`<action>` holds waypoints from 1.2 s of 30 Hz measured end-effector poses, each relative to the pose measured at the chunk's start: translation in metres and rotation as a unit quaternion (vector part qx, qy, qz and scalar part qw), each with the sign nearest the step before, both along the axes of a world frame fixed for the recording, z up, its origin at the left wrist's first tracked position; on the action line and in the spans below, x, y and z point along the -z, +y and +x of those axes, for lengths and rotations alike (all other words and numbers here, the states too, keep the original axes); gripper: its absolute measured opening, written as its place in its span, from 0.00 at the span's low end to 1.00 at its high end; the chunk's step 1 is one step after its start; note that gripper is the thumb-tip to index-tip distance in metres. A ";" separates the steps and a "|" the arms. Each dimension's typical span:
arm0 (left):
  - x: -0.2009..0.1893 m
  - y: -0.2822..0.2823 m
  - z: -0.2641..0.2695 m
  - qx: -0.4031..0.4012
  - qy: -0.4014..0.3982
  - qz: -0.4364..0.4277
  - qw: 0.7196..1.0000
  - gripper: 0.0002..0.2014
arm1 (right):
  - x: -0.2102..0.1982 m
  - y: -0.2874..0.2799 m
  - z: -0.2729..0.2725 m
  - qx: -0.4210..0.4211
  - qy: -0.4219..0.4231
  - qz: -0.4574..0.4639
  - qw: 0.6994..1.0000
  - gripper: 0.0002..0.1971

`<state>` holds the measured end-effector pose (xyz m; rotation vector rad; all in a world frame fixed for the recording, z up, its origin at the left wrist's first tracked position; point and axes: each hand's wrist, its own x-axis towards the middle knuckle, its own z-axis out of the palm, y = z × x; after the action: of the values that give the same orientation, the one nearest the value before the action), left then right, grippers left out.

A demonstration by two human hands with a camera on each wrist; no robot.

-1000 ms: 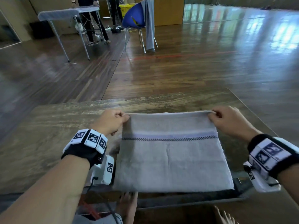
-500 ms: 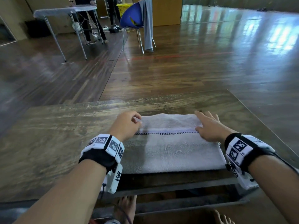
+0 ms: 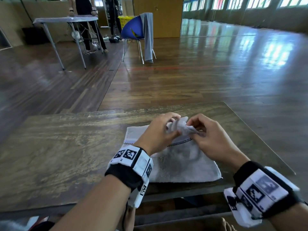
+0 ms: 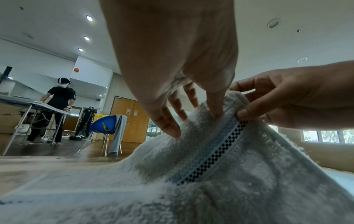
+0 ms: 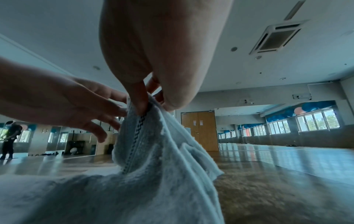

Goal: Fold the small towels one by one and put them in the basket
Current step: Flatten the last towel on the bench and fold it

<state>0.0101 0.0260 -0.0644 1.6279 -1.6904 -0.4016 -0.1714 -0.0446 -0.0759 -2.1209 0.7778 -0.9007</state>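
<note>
A pale grey towel [image 3: 180, 165] with a dark checked stripe lies on the wooden table [image 3: 66, 147], near its right front corner. Its far edge is gathered into a raised bunch. My left hand [image 3: 171, 125] pinches that bunch between thumb and fingers, as the left wrist view shows [image 4: 193, 122]. My right hand [image 3: 193, 129] pinches the same fold right beside it, at the checked stripe [image 5: 147, 106]. The two hands almost touch. The rest of the towel [image 4: 229, 181] stays flat on the table.
The table's front edge runs just below the towel, and its right edge is close by. Across the wooden floor stand a blue chair [image 3: 133, 30] draped with grey cloth, a yellow basket [image 3: 126, 20] behind it, and another table [image 3: 66, 20] with a person at it.
The hands first held the towel spread by its far corners, then laid it flat. Now both have come together at the middle of the far edge and lifted it into a bunch.
</note>
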 end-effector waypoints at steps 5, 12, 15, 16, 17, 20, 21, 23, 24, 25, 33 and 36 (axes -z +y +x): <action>-0.005 0.009 -0.007 -0.017 0.034 -0.011 0.999 0.07 | 0.001 0.024 0.000 0.019 -0.024 0.078 0.997 0.18; -0.003 0.009 -0.007 -0.060 0.033 -0.019 0.997 0.04 | -0.006 0.023 0.017 0.025 -0.151 0.294 0.943 0.07; -0.004 0.006 -0.001 -0.042 0.032 -0.017 0.998 0.03 | -0.003 0.016 0.023 0.094 -0.113 0.222 0.964 0.04; -0.004 0.005 0.002 -0.024 0.016 -0.005 1.000 0.02 | -0.002 0.011 0.023 0.122 -0.087 0.187 0.971 0.07; -0.003 0.005 0.003 -0.004 -0.007 0.011 1.000 0.03 | -0.001 0.006 0.022 0.146 -0.055 0.140 0.978 0.10; 0.000 0.003 0.004 0.034 -0.044 0.048 0.997 0.04 | -0.008 -0.001 0.021 0.176 0.012 0.011 0.984 0.14; 0.001 0.002 0.002 0.037 -0.038 0.048 0.997 0.04 | -0.010 -0.001 0.021 0.178 0.012 -0.007 0.984 0.14; 0.001 -0.001 -0.001 0.034 -0.032 0.020 0.999 0.05 | -0.011 -0.001 0.021 0.187 0.004 -0.010 0.982 0.11; 0.001 -0.004 -0.003 0.025 -0.037 -0.001 0.999 0.05 | -0.011 -0.001 0.021 0.194 0.004 -0.004 0.981 0.09; 0.000 -0.006 -0.003 0.013 -0.040 -0.022 0.999 0.04 | -0.010 -0.002 0.021 0.197 0.004 0.004 0.980 0.07; -0.005 -0.015 -0.011 -0.036 -0.007 -0.066 0.997 0.07 | -0.004 -0.008 0.010 0.167 -0.023 0.076 0.983 0.14; -0.005 -0.017 -0.015 -0.042 -0.011 -0.081 0.996 0.09 | -0.005 -0.010 0.005 0.147 -0.037 0.106 0.983 0.23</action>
<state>-0.0046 0.0090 -0.0589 1.5823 -1.6213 -0.2008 -0.1666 -0.0542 -0.0709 -1.8066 1.1162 -0.9935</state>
